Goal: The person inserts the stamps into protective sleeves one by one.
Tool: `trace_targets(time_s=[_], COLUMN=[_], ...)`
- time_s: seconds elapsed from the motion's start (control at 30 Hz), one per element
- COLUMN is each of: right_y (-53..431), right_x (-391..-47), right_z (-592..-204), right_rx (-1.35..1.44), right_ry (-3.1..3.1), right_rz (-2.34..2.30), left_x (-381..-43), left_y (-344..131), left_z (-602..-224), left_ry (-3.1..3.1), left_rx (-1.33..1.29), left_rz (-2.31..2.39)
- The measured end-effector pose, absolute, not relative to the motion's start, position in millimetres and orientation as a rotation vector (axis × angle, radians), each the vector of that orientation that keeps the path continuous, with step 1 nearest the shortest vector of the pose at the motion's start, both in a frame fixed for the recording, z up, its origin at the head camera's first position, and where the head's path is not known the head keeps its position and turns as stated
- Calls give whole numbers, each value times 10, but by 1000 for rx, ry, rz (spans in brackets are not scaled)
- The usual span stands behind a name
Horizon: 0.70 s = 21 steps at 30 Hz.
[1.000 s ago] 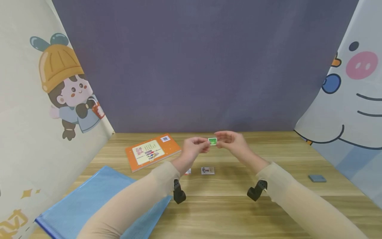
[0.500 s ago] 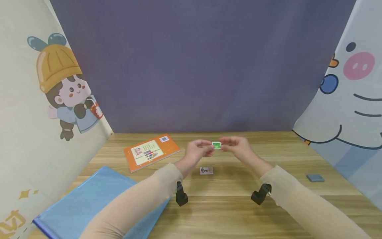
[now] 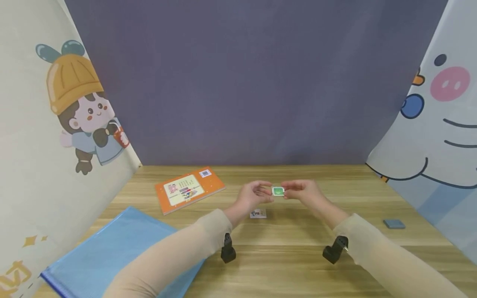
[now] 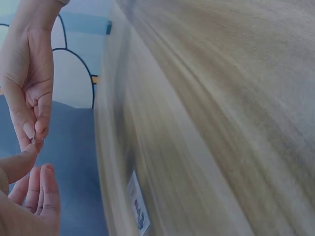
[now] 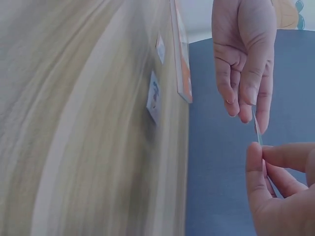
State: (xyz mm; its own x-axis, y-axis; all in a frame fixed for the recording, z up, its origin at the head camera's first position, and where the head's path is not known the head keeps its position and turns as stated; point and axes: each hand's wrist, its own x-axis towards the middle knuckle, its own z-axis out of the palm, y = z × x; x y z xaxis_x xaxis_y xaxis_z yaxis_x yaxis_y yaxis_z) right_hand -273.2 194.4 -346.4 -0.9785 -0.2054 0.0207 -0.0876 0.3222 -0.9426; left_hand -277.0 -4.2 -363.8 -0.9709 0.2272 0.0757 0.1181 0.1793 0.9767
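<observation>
Between my two hands, above the table, is a small green card with a white border [image 3: 278, 191]. My left hand [image 3: 253, 195] pinches its left edge with thumb and finger. The right hand [image 3: 306, 193] pinches the opposite edge. Seen edge-on in the right wrist view, the card [image 5: 258, 129] is a thin line between both sets of fingertips. Below the hands, a small picture card [image 3: 258, 214] lies on the wooden table, partly covered by the left hand in the head view. Another small card [image 5: 161, 49] lies beyond it in the right wrist view.
An orange booklet [image 3: 214, 182] lies at the back left of the table [image 3: 283, 269]. In front of it is a blue translucent sheet or pouch [image 3: 130, 244], partly under the left sleeve. A small grey-blue flat block [image 3: 394, 224] sits at the right. Cloth panels surround the table.
Both hands, with the green card between them, have come lower and slightly to the right in the head view. The things on the table stay where they were.
</observation>
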Motion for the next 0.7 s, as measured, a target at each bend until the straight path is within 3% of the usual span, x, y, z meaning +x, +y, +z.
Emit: trace_targets(time_s=[0.7], right_y=[2102], right_x=[-2668], right_z=[-3661], right_rx=[-209], right_ry=[2444], right_rz=[-1707], left_x=[-2749], left_y=[268], left_z=[-3842], left_ry=[2481], left_rx=[258], left_rz=[1849])
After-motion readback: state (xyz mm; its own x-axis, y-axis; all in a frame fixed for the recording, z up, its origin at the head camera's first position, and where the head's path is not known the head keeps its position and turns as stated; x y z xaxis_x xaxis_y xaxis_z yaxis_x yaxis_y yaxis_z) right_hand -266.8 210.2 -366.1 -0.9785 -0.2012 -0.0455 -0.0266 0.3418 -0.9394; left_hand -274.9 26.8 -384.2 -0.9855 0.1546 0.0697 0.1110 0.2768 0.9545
